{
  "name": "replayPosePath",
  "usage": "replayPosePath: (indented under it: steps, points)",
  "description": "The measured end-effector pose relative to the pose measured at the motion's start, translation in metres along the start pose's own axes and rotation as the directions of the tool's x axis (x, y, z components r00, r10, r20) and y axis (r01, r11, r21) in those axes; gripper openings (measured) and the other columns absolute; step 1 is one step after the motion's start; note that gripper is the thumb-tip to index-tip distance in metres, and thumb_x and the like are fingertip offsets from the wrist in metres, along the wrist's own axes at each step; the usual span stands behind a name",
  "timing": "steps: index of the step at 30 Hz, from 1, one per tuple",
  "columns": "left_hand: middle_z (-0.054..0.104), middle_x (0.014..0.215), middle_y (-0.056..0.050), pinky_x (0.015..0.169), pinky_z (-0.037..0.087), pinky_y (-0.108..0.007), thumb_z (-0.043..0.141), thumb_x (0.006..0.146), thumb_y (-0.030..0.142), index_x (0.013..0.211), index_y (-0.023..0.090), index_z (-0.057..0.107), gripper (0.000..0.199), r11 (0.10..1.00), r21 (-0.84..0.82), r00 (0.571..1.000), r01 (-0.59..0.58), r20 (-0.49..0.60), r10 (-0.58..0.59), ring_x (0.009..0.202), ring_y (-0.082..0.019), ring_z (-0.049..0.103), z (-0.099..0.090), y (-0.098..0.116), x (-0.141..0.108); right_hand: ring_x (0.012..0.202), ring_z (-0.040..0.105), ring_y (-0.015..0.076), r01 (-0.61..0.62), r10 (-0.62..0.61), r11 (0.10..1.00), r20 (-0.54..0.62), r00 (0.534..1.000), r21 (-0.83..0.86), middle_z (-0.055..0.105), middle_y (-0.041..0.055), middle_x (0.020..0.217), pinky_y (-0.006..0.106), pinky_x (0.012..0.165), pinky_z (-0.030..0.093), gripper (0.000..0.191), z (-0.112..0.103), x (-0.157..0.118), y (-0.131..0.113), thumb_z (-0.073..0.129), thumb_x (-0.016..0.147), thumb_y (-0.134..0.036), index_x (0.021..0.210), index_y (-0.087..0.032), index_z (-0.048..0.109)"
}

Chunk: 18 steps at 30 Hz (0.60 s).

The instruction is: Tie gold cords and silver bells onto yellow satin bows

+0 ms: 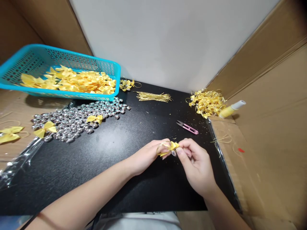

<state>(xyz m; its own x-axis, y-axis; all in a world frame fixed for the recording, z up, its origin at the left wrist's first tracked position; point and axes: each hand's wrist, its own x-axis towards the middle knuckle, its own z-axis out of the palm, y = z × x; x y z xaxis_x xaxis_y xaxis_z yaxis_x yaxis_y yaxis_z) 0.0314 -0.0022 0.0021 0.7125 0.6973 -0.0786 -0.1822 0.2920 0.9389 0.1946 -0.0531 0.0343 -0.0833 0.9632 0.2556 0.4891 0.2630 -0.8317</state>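
Though small, yellow bow [174, 146] in both hands [145, 157] [198, 167]

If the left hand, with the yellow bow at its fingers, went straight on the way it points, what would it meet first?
Most likely the right hand, whose fingertips are at the yellow bow directly ahead of the left hand; exact depth is hard to judge from this view.

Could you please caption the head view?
Left hand and right hand hold a yellow bow above the black table.
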Motion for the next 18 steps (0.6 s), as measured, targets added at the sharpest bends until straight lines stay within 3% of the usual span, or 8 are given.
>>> replayPosePath:
  steps: [7,13,18]
  points:
    - [0.040,0.075,0.001,0.069,0.033,-0.027,0.049,0.086,0.034,0.065,0.017,0.043,0.028,1.000,-0.014,1.000,0.021,0.014,-0.021,0.072,-0.013,0.035,-0.001,-0.005,0.001,0.057,0.043,0.0095,-0.032,0.032,0.998,0.001,1.000,0.045,0.048,-0.0039,0.066,0.022,0.055,0.037,0.015,0.003,0.000,0.000,0.051,0.093,-0.021,0.079,-0.019,0.057]
    - [0.038,0.075,0.002,0.071,0.033,-0.027,0.049,0.087,0.034,0.066,0.017,0.042,0.028,0.999,-0.034,0.999,0.035,-0.006,-0.035,0.073,-0.014,0.035,0.001,-0.005,0.001,0.061,0.047,0.0121,-0.141,0.139,0.980,0.025,0.990,0.137,0.052,-0.0009,0.070,0.026,0.060,0.043,0.020,0.007,-0.002,0.003,0.050,0.094,-0.030,0.078,-0.019,0.057]
    - [0.039,0.072,0.002,0.070,0.032,-0.028,0.050,0.086,0.037,0.066,0.018,0.043,0.028,0.999,-0.039,0.999,0.011,-0.033,-0.012,0.070,-0.013,0.034,0.001,-0.005,0.001,0.061,0.046,0.0125,-0.258,0.255,0.898,0.058,0.965,0.356,0.048,-0.0023,0.066,0.027,0.061,0.044,0.022,0.012,-0.001,0.011,0.056,0.091,-0.037,0.079,-0.019,0.058]
